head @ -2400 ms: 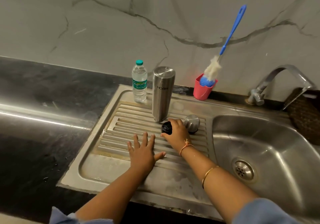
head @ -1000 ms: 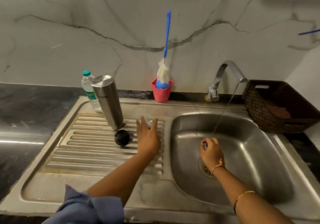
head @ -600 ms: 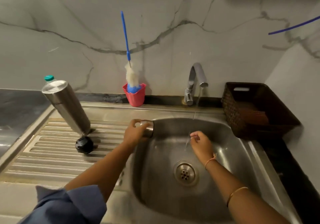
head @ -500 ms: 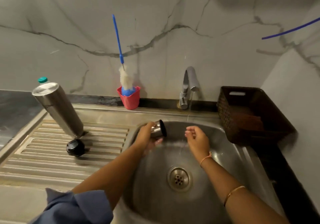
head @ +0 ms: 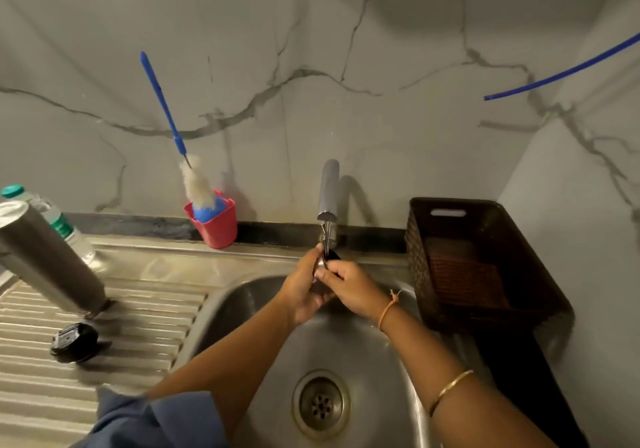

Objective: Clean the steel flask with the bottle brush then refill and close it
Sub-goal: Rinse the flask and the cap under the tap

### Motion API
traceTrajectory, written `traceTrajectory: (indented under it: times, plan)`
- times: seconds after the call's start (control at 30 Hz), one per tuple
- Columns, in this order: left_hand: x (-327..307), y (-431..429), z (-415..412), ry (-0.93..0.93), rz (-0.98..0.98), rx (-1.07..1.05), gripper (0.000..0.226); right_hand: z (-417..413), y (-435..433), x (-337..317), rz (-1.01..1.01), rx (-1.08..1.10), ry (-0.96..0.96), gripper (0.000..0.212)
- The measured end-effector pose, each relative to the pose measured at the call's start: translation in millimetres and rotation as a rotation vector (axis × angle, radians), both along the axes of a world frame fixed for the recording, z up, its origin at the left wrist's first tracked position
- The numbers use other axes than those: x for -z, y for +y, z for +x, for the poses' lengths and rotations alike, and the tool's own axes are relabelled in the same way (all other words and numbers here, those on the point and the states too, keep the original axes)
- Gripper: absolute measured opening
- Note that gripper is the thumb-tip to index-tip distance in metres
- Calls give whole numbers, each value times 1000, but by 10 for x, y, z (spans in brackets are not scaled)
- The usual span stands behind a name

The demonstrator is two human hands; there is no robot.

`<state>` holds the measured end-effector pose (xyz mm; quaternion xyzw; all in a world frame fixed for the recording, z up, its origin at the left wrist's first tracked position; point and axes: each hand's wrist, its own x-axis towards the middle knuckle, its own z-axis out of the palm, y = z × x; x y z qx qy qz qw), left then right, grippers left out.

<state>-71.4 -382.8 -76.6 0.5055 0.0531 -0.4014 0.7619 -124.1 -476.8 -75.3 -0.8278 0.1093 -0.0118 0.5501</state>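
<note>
- Left hand and right hand both grip what is probably the flask cap, mostly hidden, under the tap at the sink back edge.
- Steel flask stands on the drainboard, far-left corner.

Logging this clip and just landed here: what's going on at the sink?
A person holds the flask's small steel cap in both the left hand and the right hand, under a thin stream from the tap, over the sink. The steel flask stands on the drainboard to the left, with a black stopper lying beside it. The bottle brush sits in the red cup by the wall, so brushing looks not yet started.
</note>
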Motion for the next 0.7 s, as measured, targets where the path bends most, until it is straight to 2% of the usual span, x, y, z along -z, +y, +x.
traceTrajectory:
  times: [0.13,0.23,0.33,0.47,0.53,0.63,0.7]
  plan:
    - [23,-78,82,14,40,28,30,154,-93,-42,97,200,-2,29]
    - [31,-92,58,25,27,16,36,261,-47,-44,253,262,103,27]
    - [73,-122,29,61,35,-179,33,375,56,-26,350,419,144,21]
    - [80,-136,48,195,86,-404,21,540,233,67,125,634,91,28]
    - [93,-103,114,147,127,-462,22,513,372,171,-86,550,-48,36]
    - [131,-57,140,67,167,-460,27,364,425,262,-397,269,-201,55]
    - [124,-74,85,83,102,-367,31,337,282,253,-431,251,-214,43]
